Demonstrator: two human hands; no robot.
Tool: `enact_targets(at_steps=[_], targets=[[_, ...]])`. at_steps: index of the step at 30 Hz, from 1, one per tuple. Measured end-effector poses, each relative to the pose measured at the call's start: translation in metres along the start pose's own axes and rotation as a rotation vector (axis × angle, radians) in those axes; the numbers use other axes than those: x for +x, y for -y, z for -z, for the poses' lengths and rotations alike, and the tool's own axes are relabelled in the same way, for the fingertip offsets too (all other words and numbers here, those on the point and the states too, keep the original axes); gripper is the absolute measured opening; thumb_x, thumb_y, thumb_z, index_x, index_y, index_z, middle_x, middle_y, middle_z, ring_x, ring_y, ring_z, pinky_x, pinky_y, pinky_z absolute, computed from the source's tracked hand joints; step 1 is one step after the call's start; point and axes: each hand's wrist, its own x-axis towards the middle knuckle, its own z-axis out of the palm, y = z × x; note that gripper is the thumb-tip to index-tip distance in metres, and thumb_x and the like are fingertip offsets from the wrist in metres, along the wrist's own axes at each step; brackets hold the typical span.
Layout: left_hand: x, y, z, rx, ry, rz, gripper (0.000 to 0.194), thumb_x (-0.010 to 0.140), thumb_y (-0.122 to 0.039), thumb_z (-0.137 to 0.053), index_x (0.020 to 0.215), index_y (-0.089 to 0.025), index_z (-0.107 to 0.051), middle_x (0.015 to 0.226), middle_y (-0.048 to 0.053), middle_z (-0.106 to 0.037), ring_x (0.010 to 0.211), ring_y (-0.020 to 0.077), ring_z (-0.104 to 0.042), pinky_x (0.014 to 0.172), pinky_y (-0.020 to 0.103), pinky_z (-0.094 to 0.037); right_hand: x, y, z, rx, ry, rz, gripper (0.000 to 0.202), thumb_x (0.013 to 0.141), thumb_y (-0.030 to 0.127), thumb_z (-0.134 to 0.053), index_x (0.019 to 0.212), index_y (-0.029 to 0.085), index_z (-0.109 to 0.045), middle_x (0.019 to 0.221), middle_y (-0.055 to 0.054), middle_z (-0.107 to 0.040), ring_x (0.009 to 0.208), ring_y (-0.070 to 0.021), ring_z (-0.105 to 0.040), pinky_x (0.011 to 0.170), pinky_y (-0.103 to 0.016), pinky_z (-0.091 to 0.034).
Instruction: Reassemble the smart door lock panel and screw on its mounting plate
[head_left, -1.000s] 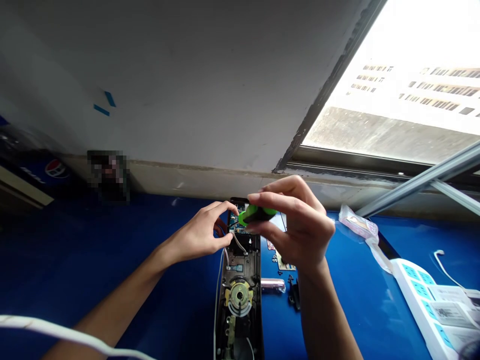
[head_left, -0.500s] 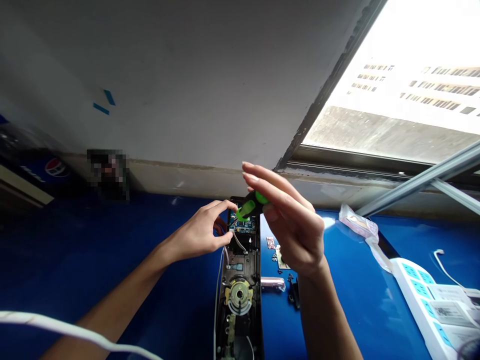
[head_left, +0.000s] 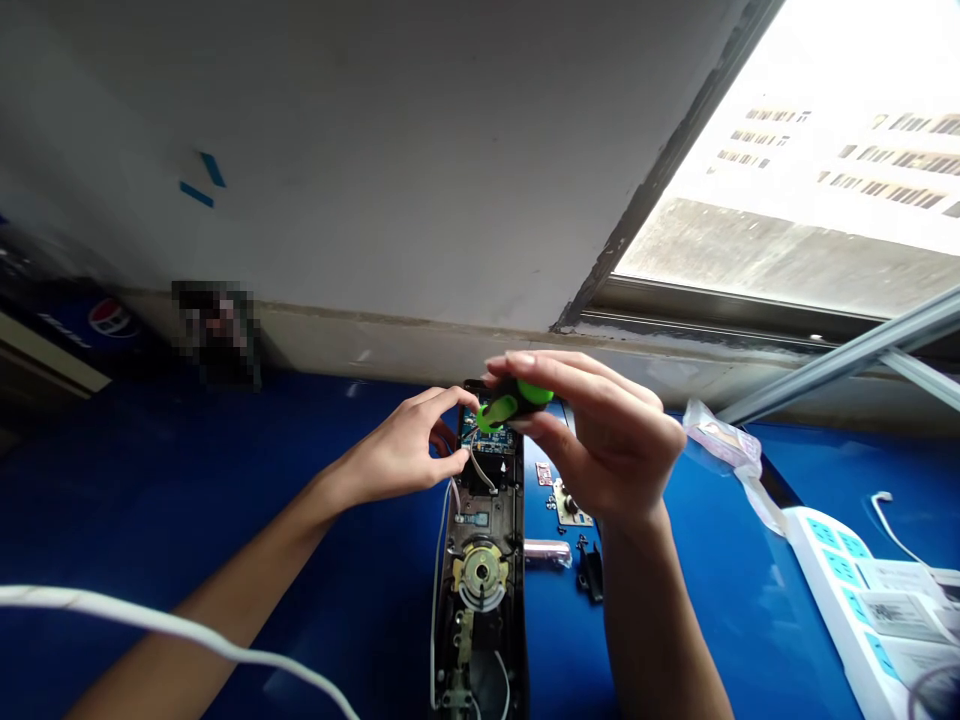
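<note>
A long, narrow black device housing (head_left: pixel 517 600) lies open, its inner parts facing up. At its far end sits a blue circuit board (head_left: pixel 495 440) with thin wires running from it. My left hand (head_left: pixel 409 445) grips the board's left side, thumb on the near edge and index finger towards the far edge; its other fingers are partly hidden. Between the thumb and fingers of my right hand (head_left: pixel 615 430) is a green-and-black screwdriver (head_left: pixel 502 408), slanted down over the board. I cannot make out its tip. Nearer to me in the housing is a round metal part (head_left: pixel 481 575).
Right of the housing lie a small red board (head_left: pixel 544 473), a metal plate (head_left: pixel 577 510), a silvery cylinder (head_left: pixel 547 553), a black part (head_left: pixel 591 575) and small screws. Farther right stands a white power strip (head_left: pixel 825 590). A white cable (head_left: pixel 187 625) crosses the lower left.
My right hand has tipped over to the right and lower, with its fingers more curled around the screwdriver. My left hand keeps its place on the board. The camera view has shifted slightly.
</note>
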Motion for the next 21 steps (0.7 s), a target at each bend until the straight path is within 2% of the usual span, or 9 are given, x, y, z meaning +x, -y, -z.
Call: enact_targets(at_steps=[3,5,7,9,11,14,17,21], targets=[[-0.001,-0.002,0.001,-0.006,0.017,0.003,0.044,0.083,-0.025,-0.070,0.127,-0.026,-0.060,0.124,0.006,-0.069,0.094,0.0242,-0.075,0.078,0.036,-0.062,0.000,-0.002,-0.002,-0.067,-0.045,0.045,0.043,0.087,0.019,-0.082,0.127,0.034,-0.076,0.107,-0.004,-0.074,0.089,-0.0192,-0.074,0.069,-0.034,-0.067],[-0.001,-0.003,0.001,-0.003,0.018,-0.005,0.045,0.083,-0.024,-0.070,0.126,-0.025,-0.061,0.125,0.006,-0.069,0.093,0.0237,-0.075,0.079,0.036,-0.062,0.000,-0.002,-0.003,-0.099,-0.065,0.038,0.042,0.085,0.025,-0.086,0.125,0.035,-0.077,0.101,-0.003,-0.069,0.083,-0.0171,-0.070,0.062,-0.031,-0.065],[0.000,-0.001,0.000,0.006,0.001,-0.021,0.042,0.083,-0.024,-0.071,0.124,-0.025,-0.061,0.124,0.006,-0.069,0.093,0.0233,-0.074,0.077,0.035,-0.062,0.000,-0.001,-0.004,-0.087,-0.051,0.015,0.043,0.088,0.024,-0.082,0.129,0.035,-0.075,0.107,-0.004,-0.070,0.089,-0.0191,-0.072,0.070,-0.035,-0.067],[0.001,0.001,-0.001,0.003,-0.011,-0.031,0.039,0.084,-0.025,-0.071,0.121,-0.025,-0.062,0.124,0.005,-0.068,0.092,0.0226,-0.074,0.077,0.034,-0.062,0.000,0.001,-0.004,-0.019,0.025,-0.016,0.046,0.095,0.019,-0.071,0.139,0.032,-0.068,0.123,-0.006,-0.073,0.104,-0.0229,-0.074,0.085,-0.041,-0.068],[0.001,0.002,-0.001,-0.006,-0.010,-0.033,0.034,0.084,-0.026,-0.071,0.117,-0.023,-0.064,0.125,0.006,-0.068,0.089,0.0210,-0.074,0.077,0.034,-0.062,0.000,0.002,-0.004,0.048,0.091,-0.041,0.050,0.099,0.014,-0.063,0.146,0.031,-0.061,0.134,-0.006,-0.073,0.114,-0.0247,-0.074,0.094,-0.045,-0.067],[0.000,-0.003,0.001,-0.009,-0.009,-0.051,0.032,0.082,-0.023,-0.069,0.114,-0.021,-0.066,0.127,0.008,-0.068,0.088,0.0211,-0.073,0.079,0.035,-0.062,0.000,0.003,-0.005,0.047,0.154,-0.013,0.049,0.098,0.014,-0.065,0.144,0.031,-0.063,0.132,-0.003,-0.075,0.114,-0.0241,-0.075,0.094,-0.042,-0.068],[-0.002,-0.012,0.003,-0.047,-0.002,-0.068,0.036,0.083,-0.022,-0.065,0.118,-0.018,-0.066,0.125,0.010,-0.068,0.101,0.0269,-0.071,0.086,0.038,-0.061,0.002,0.001,-0.009,0.023,0.192,0.060,0.045,0.097,0.017,-0.069,0.139,0.030,-0.066,0.129,-0.004,-0.076,0.112,-0.0232,-0.076,0.091,-0.038,-0.068],[-0.001,-0.014,0.001,-0.056,-0.032,-0.065,0.036,0.082,-0.021,-0.064,0.118,-0.021,-0.067,0.126,0.007,-0.069,0.107,0.0276,-0.070,0.084,0.036,-0.061,0.003,0.002,-0.013,0.068,0.154,0.085,0.047,0.096,0.010,-0.069,0.140,0.026,-0.065,0.126,-0.005,-0.077,0.113,-0.0216,-0.075,0.093,-0.037,-0.067]])
